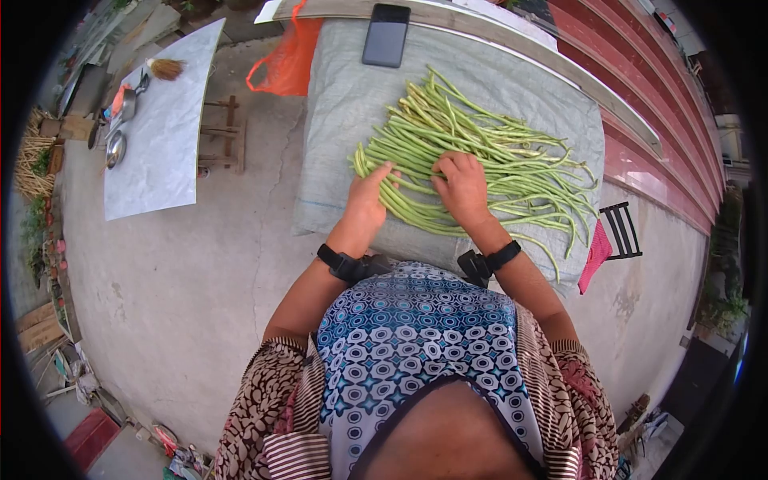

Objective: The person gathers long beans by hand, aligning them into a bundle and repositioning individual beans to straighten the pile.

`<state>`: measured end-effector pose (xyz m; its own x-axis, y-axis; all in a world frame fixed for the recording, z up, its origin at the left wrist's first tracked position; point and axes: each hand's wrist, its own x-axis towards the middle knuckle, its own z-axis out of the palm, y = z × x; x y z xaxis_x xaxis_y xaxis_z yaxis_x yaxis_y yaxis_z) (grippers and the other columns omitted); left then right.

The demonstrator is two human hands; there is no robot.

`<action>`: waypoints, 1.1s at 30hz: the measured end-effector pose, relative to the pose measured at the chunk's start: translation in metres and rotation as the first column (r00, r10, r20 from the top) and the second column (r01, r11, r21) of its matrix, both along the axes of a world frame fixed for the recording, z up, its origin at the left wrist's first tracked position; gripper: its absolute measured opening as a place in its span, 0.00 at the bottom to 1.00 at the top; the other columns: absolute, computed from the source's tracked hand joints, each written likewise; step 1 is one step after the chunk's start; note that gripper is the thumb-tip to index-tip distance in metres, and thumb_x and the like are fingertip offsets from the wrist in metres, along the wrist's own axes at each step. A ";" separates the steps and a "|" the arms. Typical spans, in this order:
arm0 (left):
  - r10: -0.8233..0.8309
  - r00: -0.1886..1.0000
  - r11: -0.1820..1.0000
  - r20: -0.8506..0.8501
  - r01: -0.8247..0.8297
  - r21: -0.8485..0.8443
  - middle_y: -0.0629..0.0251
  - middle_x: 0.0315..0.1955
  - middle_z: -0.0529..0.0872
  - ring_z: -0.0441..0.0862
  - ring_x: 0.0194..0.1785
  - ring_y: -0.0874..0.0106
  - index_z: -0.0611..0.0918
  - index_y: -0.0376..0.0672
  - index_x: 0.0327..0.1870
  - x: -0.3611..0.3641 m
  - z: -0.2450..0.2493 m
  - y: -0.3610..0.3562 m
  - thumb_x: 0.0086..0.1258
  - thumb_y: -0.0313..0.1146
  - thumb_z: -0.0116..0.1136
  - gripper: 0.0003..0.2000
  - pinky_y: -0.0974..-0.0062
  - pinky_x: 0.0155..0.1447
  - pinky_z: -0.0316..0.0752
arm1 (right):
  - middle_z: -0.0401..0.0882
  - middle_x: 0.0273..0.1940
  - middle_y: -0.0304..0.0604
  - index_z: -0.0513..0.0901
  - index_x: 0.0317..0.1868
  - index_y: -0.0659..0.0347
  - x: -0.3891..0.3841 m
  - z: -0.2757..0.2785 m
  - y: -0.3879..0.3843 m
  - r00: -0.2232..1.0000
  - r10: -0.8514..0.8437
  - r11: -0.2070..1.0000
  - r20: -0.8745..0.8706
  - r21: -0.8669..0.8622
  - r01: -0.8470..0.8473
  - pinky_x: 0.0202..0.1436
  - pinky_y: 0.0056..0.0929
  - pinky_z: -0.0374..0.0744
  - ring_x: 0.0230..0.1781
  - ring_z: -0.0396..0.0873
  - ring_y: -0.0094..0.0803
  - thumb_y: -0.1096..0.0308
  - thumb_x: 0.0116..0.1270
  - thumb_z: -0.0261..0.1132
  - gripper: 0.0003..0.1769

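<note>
A heap of long green beans (456, 152) lies spread across a table covered with a pale grey-green woven sheet (344, 104). At the left ends of the beans, my left hand (367, 198) is closed round several of them, its thumb on top. My right hand (463, 186) rests on the middle of the heap with its fingers curled down among the beans. Its fingertips are partly hidden, so what it pinches, if anything, cannot be made out. Both wrists wear black straps with small devices.
A black phone (387, 36) lies at the sheet's far edge, beside an orange plastic bag (292, 56). To the left stands a white-topped table (164, 136) with a brush (166, 69) and metal bowls (116, 149). Red steps (632, 88) rise at the right, near a black folding stool (621, 230).
</note>
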<state>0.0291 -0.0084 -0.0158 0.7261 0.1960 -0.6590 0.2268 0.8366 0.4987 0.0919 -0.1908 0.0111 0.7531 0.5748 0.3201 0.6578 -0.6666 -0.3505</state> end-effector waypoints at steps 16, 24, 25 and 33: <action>-0.111 0.960 0.990 0.255 0.131 -0.061 0.63 0.50 0.83 0.78 0.48 0.74 0.77 0.38 0.57 0.004 0.020 0.000 0.71 0.32 0.59 0.16 0.74 0.52 0.75 | 0.80 0.40 0.40 0.78 0.40 0.56 -0.009 0.001 -0.004 0.994 0.056 0.995 -0.094 0.085 -0.048 0.45 0.39 0.74 0.42 0.76 0.42 0.71 0.55 0.69 0.12; -0.160 0.938 0.982 0.306 0.183 -0.049 0.60 0.56 0.80 0.76 0.58 0.69 0.74 0.38 0.60 0.006 0.019 0.002 0.73 0.32 0.57 0.17 0.69 0.63 0.73 | 0.81 0.33 0.42 0.79 0.42 0.55 -0.008 0.012 0.005 0.969 0.055 0.998 -0.241 0.028 -0.050 0.45 0.42 0.76 0.39 0.78 0.44 0.69 0.55 0.69 0.14; -0.151 0.942 0.983 0.300 0.176 -0.056 0.60 0.56 0.80 0.76 0.59 0.69 0.74 0.38 0.60 0.007 0.021 0.001 0.73 0.32 0.56 0.17 0.69 0.64 0.73 | 0.82 0.33 0.43 0.79 0.43 0.55 -0.009 0.014 0.005 0.963 0.058 0.998 -0.264 0.013 -0.056 0.46 0.42 0.76 0.39 0.78 0.45 0.69 0.55 0.69 0.14; -0.157 0.939 0.976 0.307 0.194 -0.095 0.57 0.57 0.79 0.77 0.59 0.66 0.73 0.38 0.61 0.009 0.013 0.004 0.73 0.29 0.55 0.17 0.65 0.66 0.73 | 0.80 0.38 0.42 0.81 0.44 0.56 -0.016 0.025 0.010 0.988 0.120 0.981 -0.093 0.162 -0.104 0.46 0.40 0.74 0.40 0.77 0.43 0.69 0.56 0.70 0.14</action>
<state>0.0384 -0.0046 -0.0031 0.9074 -0.0208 -0.4197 0.2335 0.8553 0.4625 0.0764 -0.1807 0.0363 0.7201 0.6064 0.3373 0.6806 -0.5226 -0.5135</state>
